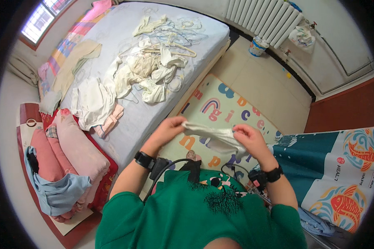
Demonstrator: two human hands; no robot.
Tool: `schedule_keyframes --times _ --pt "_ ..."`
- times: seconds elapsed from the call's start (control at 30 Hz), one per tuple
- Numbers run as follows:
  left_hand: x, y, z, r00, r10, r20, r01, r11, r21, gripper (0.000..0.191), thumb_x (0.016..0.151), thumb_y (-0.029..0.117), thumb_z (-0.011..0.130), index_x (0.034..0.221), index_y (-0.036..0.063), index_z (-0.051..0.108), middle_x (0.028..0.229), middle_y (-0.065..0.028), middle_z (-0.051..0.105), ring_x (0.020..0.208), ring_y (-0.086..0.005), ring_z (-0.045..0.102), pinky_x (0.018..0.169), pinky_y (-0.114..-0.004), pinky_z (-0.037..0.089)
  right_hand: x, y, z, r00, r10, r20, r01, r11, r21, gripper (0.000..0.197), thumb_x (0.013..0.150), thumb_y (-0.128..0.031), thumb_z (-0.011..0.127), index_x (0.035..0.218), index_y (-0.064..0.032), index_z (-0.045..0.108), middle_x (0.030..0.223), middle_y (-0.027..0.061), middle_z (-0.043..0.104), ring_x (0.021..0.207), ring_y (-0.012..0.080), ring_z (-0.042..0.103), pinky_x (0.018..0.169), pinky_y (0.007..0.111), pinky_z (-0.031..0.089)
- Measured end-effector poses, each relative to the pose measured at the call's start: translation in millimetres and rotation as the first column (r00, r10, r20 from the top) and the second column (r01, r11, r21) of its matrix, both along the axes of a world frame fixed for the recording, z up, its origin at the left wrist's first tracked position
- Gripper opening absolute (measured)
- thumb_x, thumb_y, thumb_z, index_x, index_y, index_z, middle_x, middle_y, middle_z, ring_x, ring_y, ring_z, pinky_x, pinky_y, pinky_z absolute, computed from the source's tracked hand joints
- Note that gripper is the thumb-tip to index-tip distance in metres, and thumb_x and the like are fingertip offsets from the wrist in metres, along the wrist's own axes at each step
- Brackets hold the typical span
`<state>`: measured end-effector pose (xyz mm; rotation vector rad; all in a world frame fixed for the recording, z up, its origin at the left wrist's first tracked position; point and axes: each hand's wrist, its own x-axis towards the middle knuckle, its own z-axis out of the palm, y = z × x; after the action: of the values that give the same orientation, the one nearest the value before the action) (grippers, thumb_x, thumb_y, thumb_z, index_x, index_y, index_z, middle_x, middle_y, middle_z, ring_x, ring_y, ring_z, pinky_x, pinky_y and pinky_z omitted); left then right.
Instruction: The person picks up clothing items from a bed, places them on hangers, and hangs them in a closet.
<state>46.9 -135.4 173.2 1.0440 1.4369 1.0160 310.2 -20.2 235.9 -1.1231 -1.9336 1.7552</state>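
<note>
A small white cloth garment is stretched between my hands, above the lettered floor mat. My left hand pinches its left end. At the other end, my right hand grips the edge, and part of the cloth hangs below it. Crumpled white and cream clothes lie in a heap on the bed, left of my hands. Wire and plastic hangers lie beside and partly under the heap. A white shirt is spread nearer to me, partly over a folded pink cloth.
Rolled pink quilts with a light blue garment on them stand at the left. A fish-patterned cloth cover is at the right. Beyond the mat are a white radiator and a small printed bucket.
</note>
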Motion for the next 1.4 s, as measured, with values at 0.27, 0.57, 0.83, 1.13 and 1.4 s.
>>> schedule_keyframes --times 0.27,0.57,0.83,1.13,1.4 --pt "-32.9 78.1 31.5 0.891 0.301 0.341 -0.316 0.949 -0.013 0.014 0.086 0.016 0.050 0.090 0.0031 0.055 0.076 0.0050 0.052 0.069 -0.0026 0.044 0.061 -0.017 0.037 -62.3 88.4 -33.7 0.927 0.359 0.111 -0.360 0.933 -0.012 0.037 0.074 -0.014 0.064 0.107 -0.0021 0.052 0.093 0.0025 0.055 0.083 0.0092 0.050 0.076 0.022 0.040" --pt "-46.6 178.6 72.4 0.992 0.122 -0.027 -0.122 0.992 0.010 0.020 0.086 0.019 0.052 0.095 0.0017 0.057 0.078 0.0040 0.055 0.070 -0.0028 0.047 0.063 -0.018 0.040 -150.7 200.2 -14.1 0.790 0.606 -0.091 -0.568 0.780 0.261 0.064 0.069 -0.018 0.069 0.124 -0.0075 0.038 0.115 0.0052 0.049 0.102 0.0130 0.046 0.084 0.027 0.040" --pt "-56.7 215.4 66.4 0.907 0.419 -0.045 -0.409 0.901 0.144 0.037 0.077 0.018 0.063 0.108 0.0019 0.052 0.091 -0.0018 0.056 0.077 -0.0073 0.049 0.068 -0.022 0.042 -219.6 263.8 2.6 0.726 0.671 -0.148 -0.645 0.740 0.191 0.022 0.081 -0.021 0.055 0.088 -0.0007 0.059 0.068 0.0104 0.057 0.062 0.0147 0.052 0.058 0.028 0.042" --pt "-62.8 248.9 -4.1 0.865 0.471 0.171 -0.481 0.877 0.016 0.054 0.073 0.012 0.065 0.119 0.0018 0.040 0.103 -0.0094 0.055 0.094 -0.0158 0.053 0.080 -0.030 0.044 -290.1 292.1 11.8 0.774 0.467 -0.428 -0.620 0.695 -0.365 0.026 0.089 -0.024 0.047 0.098 -0.0009 0.057 0.083 0.0027 0.061 0.071 0.0093 0.057 0.064 0.023 0.047" --pt "-147.2 238.7 -15.1 0.864 0.453 0.218 -0.453 0.890 -0.056 0.035 0.077 0.006 0.053 0.111 -0.0009 0.051 0.100 -0.0042 0.058 0.089 -0.0110 0.053 0.080 -0.025 0.042 -334.7 348.8 9.3 0.909 0.091 -0.408 -0.296 0.829 -0.474 0.033 0.091 -0.022 0.040 0.107 0.0059 0.048 0.101 0.0148 0.057 0.089 0.0221 0.058 0.078 0.032 0.048"
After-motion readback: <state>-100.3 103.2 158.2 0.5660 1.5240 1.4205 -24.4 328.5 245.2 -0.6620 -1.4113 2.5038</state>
